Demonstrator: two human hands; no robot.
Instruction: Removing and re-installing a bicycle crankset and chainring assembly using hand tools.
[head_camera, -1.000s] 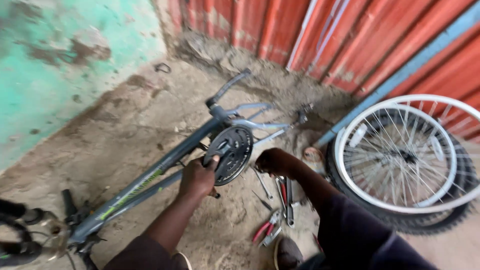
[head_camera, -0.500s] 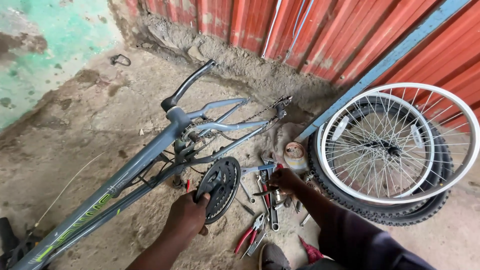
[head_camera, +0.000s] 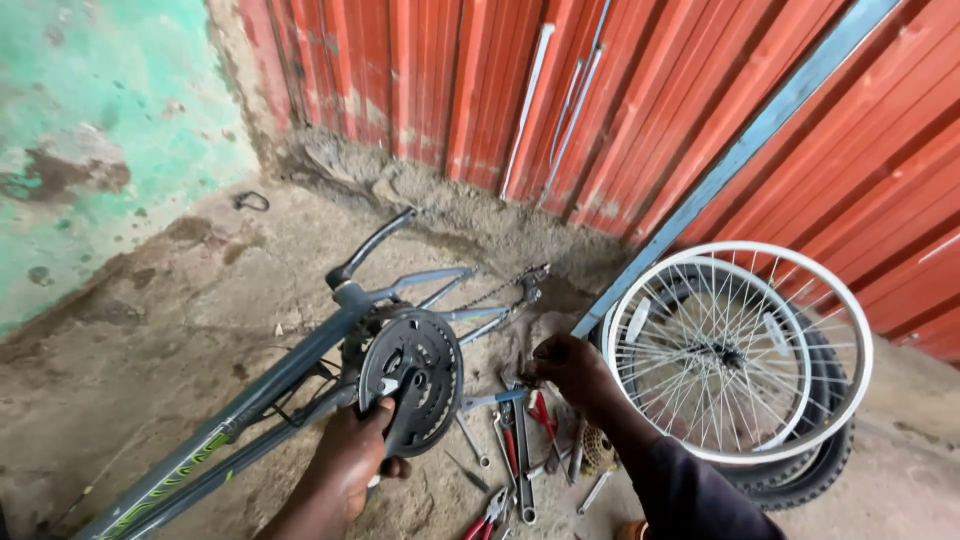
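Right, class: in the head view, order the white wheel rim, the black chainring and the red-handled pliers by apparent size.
1. white wheel rim
2. black chainring
3. red-handled pliers, partly cut off by the frame edge, yet clearly smallest

Black chainring (head_camera: 411, 390) with cut-outs, upright at lower centre, mounted on grey frame (head_camera: 262, 392) lying slantwise from lower left. Scattered spanners and red-handled pliers (head_camera: 516, 452) on ground, just right.

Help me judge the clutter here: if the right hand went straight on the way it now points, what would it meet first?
The right hand points down-left into the tools scattered on the ground; it would probably meet those almost at once, just short of the chainring held by the left hand. Depth is unclear.
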